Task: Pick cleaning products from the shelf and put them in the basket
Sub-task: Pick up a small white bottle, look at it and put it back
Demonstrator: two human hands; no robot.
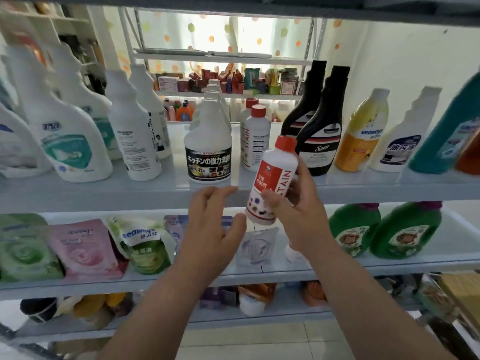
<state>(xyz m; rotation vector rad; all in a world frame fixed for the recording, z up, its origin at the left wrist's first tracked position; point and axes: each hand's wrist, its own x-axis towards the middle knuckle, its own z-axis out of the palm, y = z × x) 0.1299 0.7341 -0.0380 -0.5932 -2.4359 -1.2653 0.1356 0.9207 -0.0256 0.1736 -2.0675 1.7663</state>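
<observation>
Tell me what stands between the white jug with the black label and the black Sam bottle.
In the head view, a white plastic bottle with a red cap stands there, another behind it.

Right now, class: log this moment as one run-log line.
right hand: holds STAIN bottle, tilted, off shelf | left hand: open, empty, beside bottle | basket: not in view

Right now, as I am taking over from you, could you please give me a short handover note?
Right hand: grips a red-capped stain bottle, tilted, in front of the shelf edge.
Left hand: open, holds nothing, beside the bottle's base.
Two like bottles stand on the shelf.
Done: one bottle is off the shelf.
Basket: not in view, contents unknown.
Left: put this bottle in the basket, then pick more.
</observation>
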